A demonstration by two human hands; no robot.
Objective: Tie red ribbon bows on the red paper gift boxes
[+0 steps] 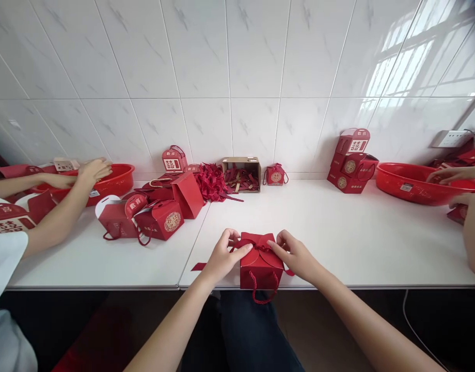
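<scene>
left hand (pixel 226 257) and right hand (pixel 295 257) pinch the ribbon (pixel 256 247), seemingly to tension it evenly; the red box (pixel 261 275) rests between them, perhaps for steadiness.

Presents left hand (pixel 224 256) and right hand (pixel 295 253) both bare, with slender fingers (pixel 240 252) rounded at the tips. Shows left forearm (pixel 175 323) and right forearm (pixel 369 316) likewise bare along the visible length, smooth in outline, tapering evenly towards the wrists (pixel 207 275). Wears trousers (pixel 248 328) of plain dark blue cloth, denim-like in look, reading nearly black in shadow over the left leg (pixel 203 338). Leaves nail finish too small to tell.
</scene>
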